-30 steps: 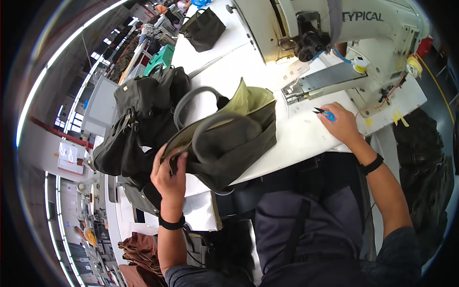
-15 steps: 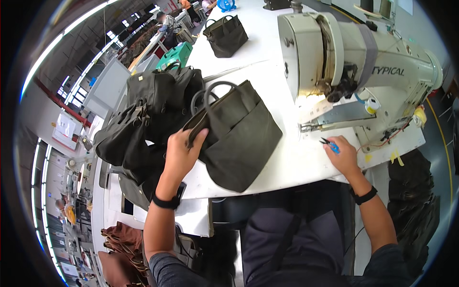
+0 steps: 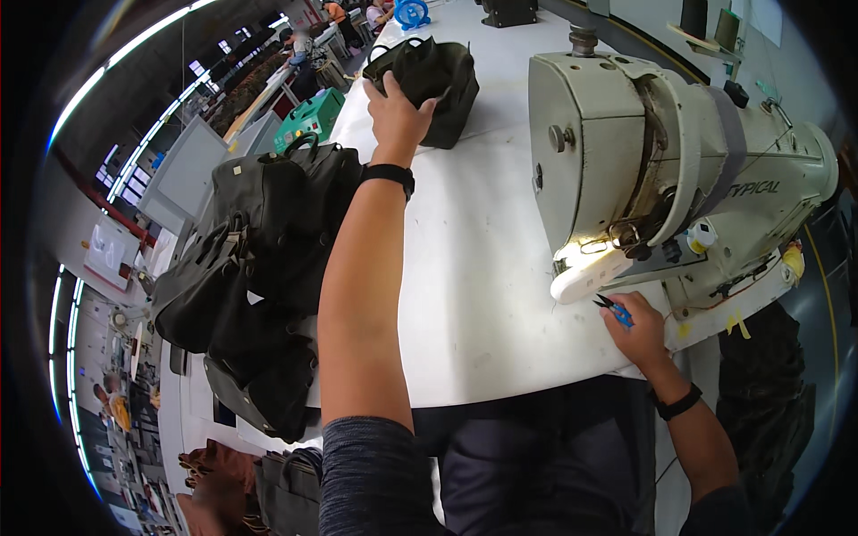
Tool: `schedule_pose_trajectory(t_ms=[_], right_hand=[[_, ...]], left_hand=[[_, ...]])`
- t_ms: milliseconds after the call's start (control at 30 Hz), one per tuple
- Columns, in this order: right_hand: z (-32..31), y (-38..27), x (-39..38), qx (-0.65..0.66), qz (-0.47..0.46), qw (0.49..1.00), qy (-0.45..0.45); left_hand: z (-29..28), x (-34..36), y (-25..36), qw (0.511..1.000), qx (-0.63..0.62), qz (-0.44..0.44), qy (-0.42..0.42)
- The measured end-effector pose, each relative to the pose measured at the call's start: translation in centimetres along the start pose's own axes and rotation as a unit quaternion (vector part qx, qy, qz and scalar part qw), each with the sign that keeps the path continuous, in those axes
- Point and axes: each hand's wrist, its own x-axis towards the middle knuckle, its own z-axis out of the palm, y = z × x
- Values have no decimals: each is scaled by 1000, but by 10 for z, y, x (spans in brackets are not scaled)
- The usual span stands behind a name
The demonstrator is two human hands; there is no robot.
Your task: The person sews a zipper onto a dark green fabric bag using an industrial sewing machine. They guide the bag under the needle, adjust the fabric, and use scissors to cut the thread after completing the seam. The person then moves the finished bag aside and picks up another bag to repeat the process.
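Observation:
At the far left part of the white table, my left hand [image 3: 399, 118] is stretched out against a dark olive fabric bag [image 3: 451, 94]. Its fingers and thumb are spread over the near side of the bag, below the looped handles. Whether a second bag stands behind this one I cannot tell. By the front edge of the sewing machine bed, my right hand [image 3: 639, 332] is closed around small blue thread snips [image 3: 618, 311], their dark blades pointing up and left.
A white sewing machine [image 3: 617, 152] with a lit needle area stands at the right. Dark bags [image 3: 277, 223] are piled on the left. Beyond them is a green case [image 3: 311, 118], and a blue round object [image 3: 412, 13] sits at the back. Dark fabric [image 3: 760, 402] hangs at the right.
My left hand has moved forward from the near table to the far bag. The bag it held no longer shows at the near spot. My right hand keeps the snips, lower in view.

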Motion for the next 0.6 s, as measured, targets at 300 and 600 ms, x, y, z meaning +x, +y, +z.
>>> schedule_pose_trajectory(t_ms=[300,600], right_hand=[[3,0,0,1,12,1000,-12],[5,13,-6,-5,-24,1000,-19]], left_hand=[[-85,-141,-30,977,50,83,-189],[-288,-157,-83,957,245,153,-24]])
